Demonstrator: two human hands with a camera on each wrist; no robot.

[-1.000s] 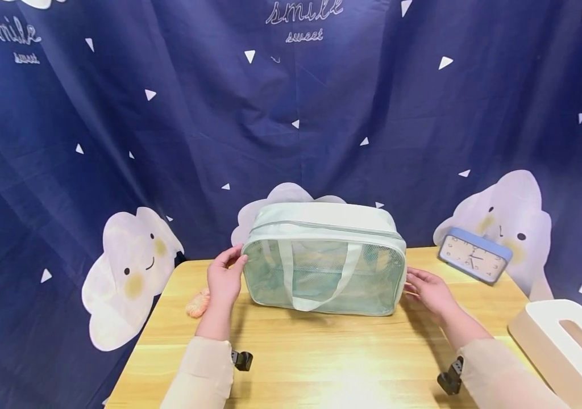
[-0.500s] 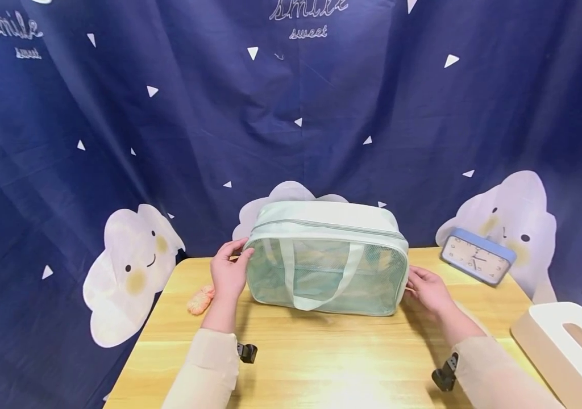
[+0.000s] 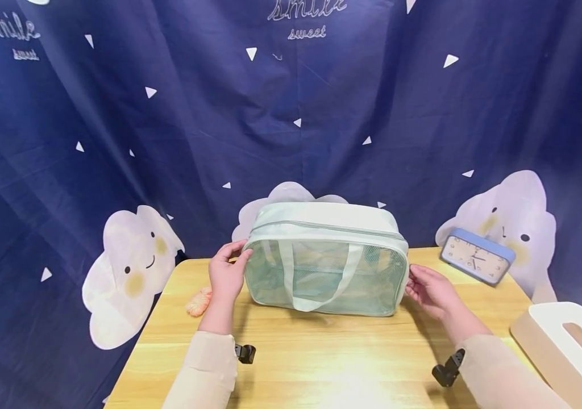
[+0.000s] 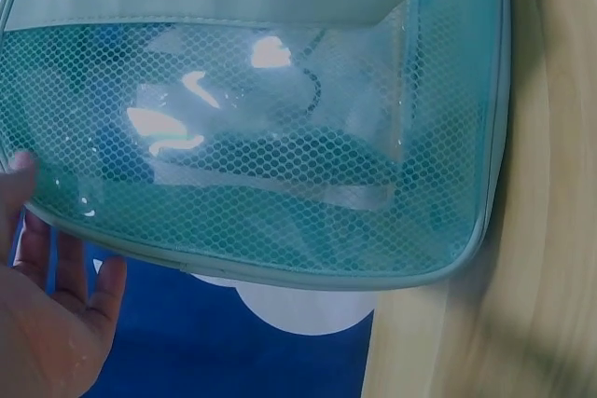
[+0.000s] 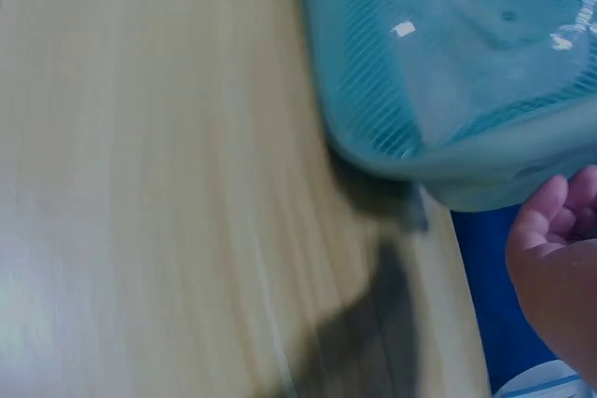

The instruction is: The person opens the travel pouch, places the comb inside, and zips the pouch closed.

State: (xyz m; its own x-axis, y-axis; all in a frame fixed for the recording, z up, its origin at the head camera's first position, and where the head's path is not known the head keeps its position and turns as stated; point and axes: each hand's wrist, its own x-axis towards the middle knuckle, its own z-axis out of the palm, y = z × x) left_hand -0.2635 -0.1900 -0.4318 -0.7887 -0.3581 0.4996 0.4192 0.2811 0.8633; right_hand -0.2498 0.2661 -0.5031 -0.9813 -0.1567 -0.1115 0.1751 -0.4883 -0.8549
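Bag stands upright on the wooden table between the two hands, with its handle toward the person. The left hand is partly closed at the upper corner to its right: the thumb lies on the front face, the fingers lie outside and behind the edge, and the corner sits in a light pinch between them. The right hand is half closed, fingers curled at the bag's opposite end; whether it grips that end or only lies beside it cannot be told. The step in hand appears to be steadying the bag by its two ends. Set the left pinch on the piped edge, likely firmer than the clear panel, which may dent under pressure. Seat the right fingertips before applying load, and match the force of both hands so that the bag does not skew. Leave the zipper, which runs along the top between the hands, free of the fingers. Allow clearance for the orange item just left of the left wrist, and for the clock beyond the right hand, to its right.
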